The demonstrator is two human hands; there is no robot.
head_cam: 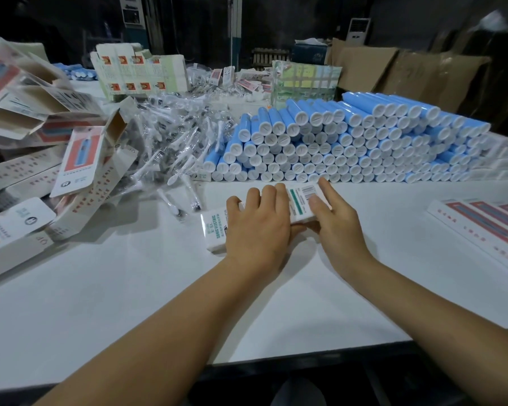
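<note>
Fingers [269, 194] of left hand [257, 230] curled over the top of the box [214, 230], thumb tucked at its near edge: grasping. Right hand [339, 227] clasps the box's right end, one finger bent onto the barcode label, index laid along the far side. Box lies flat on the counter [129, 288], centre of frame, long axis slanting up to the right, printed end sticking out left of the left hand.

Judgement: step looks like closing or squaring up the packed box. To do it well, keep the box pressed flat, hold the body steady with the left, work the end flap with the right; press evenly so the thin card does not buckle.

Surface: white, smooth, glossy. Blue tubes [349, 142] stacked in a long bank just behind the box, caps facing the camera. Bagged brush heads [170, 136] heaped centre left. Loose cartons [79, 159] piled at left. Finished boxes [481, 221] in a row at right edge.

Room: dim; brown cardboard [408, 68] upper right
</note>
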